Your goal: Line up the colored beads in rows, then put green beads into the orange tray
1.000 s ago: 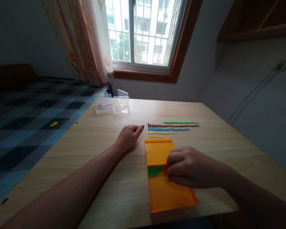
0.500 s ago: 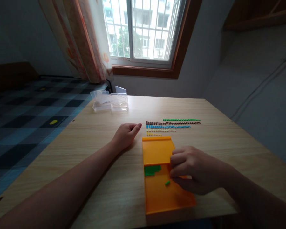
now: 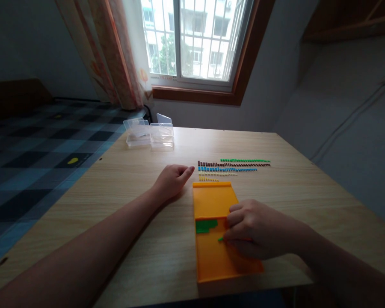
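Observation:
My right hand (image 3: 253, 229) reaches over the orange tray (image 3: 213, 267), its thumb and forefinger closed on one end of a small green block (image 3: 220, 239). Against the tray's divider, at its left side, several green blocks (image 3: 205, 226) lie packed together with a stepped right edge. My left hand (image 3: 173, 180) rests loosely curled on the table, just left of the tray's far end. Its thumb lies along the closed fingers, and nothing shows in it.
Beyond the tray, small pieces lie in rows: green (image 3: 244, 160), dark brown (image 3: 234, 164), blue (image 3: 224, 170), pale (image 3: 216, 174) and yellow (image 3: 208, 179). Clear plastic boxes (image 3: 162, 137) with raised lids stand at the table's far left. A checkered bed (image 3: 51, 141) adjoins the left edge.
My right thumb and forefinger have come down to the loose green block and closed on it; it has shifted slightly left and away from me. My left hand stays in place.

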The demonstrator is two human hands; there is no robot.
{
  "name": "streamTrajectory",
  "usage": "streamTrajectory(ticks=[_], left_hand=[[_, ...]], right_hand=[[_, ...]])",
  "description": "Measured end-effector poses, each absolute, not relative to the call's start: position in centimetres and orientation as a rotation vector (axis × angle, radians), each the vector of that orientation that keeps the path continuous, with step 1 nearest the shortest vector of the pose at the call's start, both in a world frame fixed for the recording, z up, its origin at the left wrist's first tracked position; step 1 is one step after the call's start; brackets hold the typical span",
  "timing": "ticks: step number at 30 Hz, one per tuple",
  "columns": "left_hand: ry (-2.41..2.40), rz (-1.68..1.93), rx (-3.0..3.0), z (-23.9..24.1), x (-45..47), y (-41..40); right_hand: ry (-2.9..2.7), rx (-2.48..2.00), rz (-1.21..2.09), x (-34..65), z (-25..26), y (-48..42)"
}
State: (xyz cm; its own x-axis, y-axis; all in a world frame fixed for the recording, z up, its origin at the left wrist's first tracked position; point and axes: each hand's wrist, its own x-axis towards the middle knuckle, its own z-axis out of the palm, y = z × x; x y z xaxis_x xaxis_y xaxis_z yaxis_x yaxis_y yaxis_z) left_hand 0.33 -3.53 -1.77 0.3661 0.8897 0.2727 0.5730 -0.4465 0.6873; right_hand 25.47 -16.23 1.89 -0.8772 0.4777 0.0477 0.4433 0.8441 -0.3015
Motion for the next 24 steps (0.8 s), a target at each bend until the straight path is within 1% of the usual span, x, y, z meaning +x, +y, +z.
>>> streamTrajectory(ticks=[11, 24], left_hand=[[1.251, 0.859, 2.211, -1.57, 0.40, -3.71], [1.241, 0.842, 2.221, -1.61, 0.40, -3.66]], right_hand=[[-2.896, -0.821, 0.277, 24.73, 1.09, -16.66], [-2.895, -0.854, 0.283, 24.67, 1.09, -16.56]])
